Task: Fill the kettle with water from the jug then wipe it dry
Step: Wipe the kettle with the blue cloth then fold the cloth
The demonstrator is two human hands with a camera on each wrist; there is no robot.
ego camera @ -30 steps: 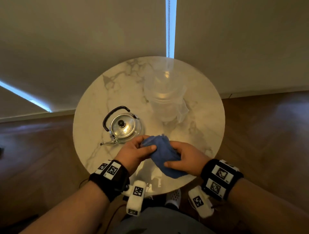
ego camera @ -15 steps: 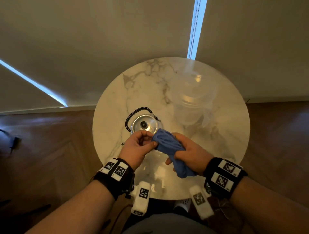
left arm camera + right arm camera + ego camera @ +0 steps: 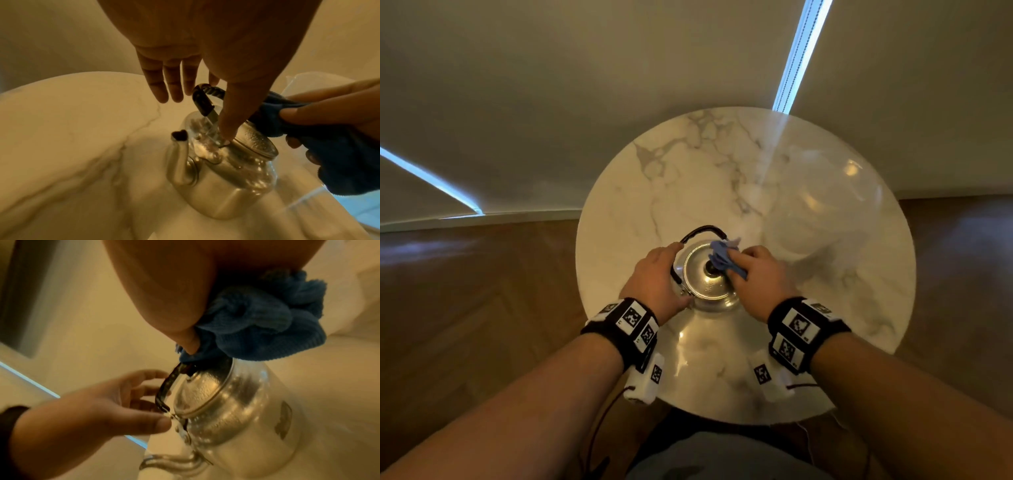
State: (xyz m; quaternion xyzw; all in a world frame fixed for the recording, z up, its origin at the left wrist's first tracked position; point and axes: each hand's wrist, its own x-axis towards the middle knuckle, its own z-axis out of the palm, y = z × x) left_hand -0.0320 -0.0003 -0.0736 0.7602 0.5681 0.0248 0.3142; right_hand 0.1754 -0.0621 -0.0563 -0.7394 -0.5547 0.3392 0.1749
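Observation:
A shiny metal kettle (image 3: 705, 281) with a black handle (image 3: 702, 230) stands on the round marble table (image 3: 688, 164), lid on, droplets on its shoulder (image 3: 226, 170). My right hand (image 3: 760, 274) grips a bunched blue cloth (image 3: 257, 321) and presses it onto the lid near the knob. My left hand (image 3: 657, 274) sits at the kettle's left side with its fingers (image 3: 174, 84) fairly straight past the handle. Its thumb (image 3: 228, 123) touches the kettle top by the handle hinge. The clear plastic jug (image 3: 825, 212) stands behind and right of the kettle.
The kettle's spout (image 3: 179, 154) points toward the table's front left. Bare marble lies behind and left of the kettle. The table stands close to a pale wall, with wooden floor (image 3: 482, 291) on both sides.
Both hands moved forward from the table's near edge to the kettle. The left hand let go of the cloth and went to the kettle's side; the right brought the cloth onto the lid.

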